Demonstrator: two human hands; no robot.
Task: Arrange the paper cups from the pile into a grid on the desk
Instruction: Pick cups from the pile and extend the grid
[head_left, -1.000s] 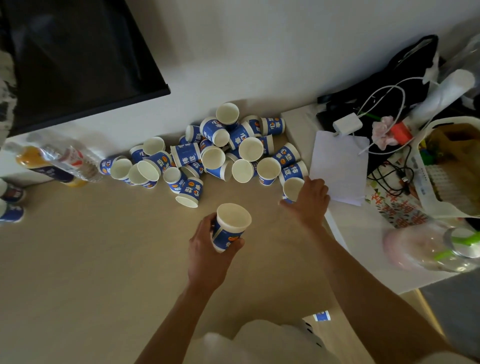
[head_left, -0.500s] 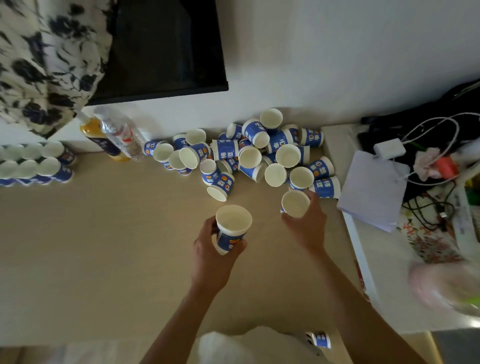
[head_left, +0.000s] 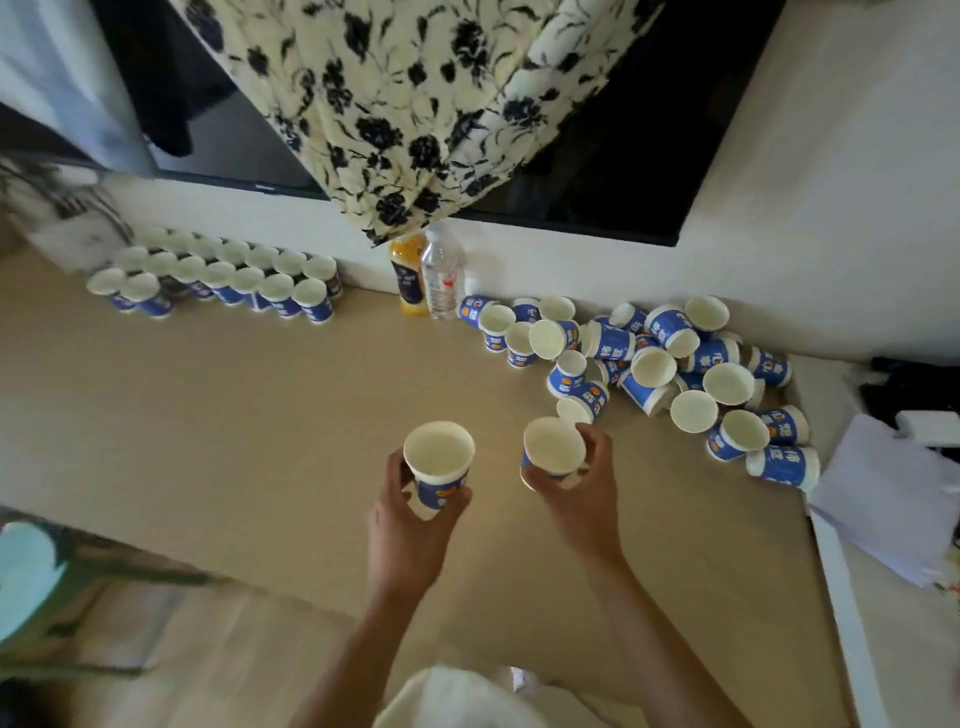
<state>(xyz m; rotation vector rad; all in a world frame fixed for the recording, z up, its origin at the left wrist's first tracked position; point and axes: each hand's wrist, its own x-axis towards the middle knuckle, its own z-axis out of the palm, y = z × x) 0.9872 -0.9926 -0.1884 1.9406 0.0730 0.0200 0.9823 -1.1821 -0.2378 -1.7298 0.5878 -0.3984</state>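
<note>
My left hand (head_left: 410, 525) grips a blue-and-white paper cup (head_left: 439, 462) upright above the beige desk (head_left: 234, 415). My right hand (head_left: 582, 493) holds a second cup (head_left: 554, 449), its mouth tipped toward me. A loose pile of cups (head_left: 649, 364), many on their sides, lies along the wall to the right of both hands. At the far left, several upright cups stand in neat rows as a grid (head_left: 218, 278) against the wall.
An orange juice bottle (head_left: 409, 280) and a clear water bottle (head_left: 441, 278) stand by the wall between grid and pile. A floral cloth (head_left: 415, 114) hangs over a dark screen (head_left: 623, 156). White papers (head_left: 883, 499) lie at the right. The desk's front edge runs lower left.
My right hand has lifted a cup from the pile's edge and brought it left beside the left hand's cup. The view has swung left, bringing the grid of cups into sight.
</note>
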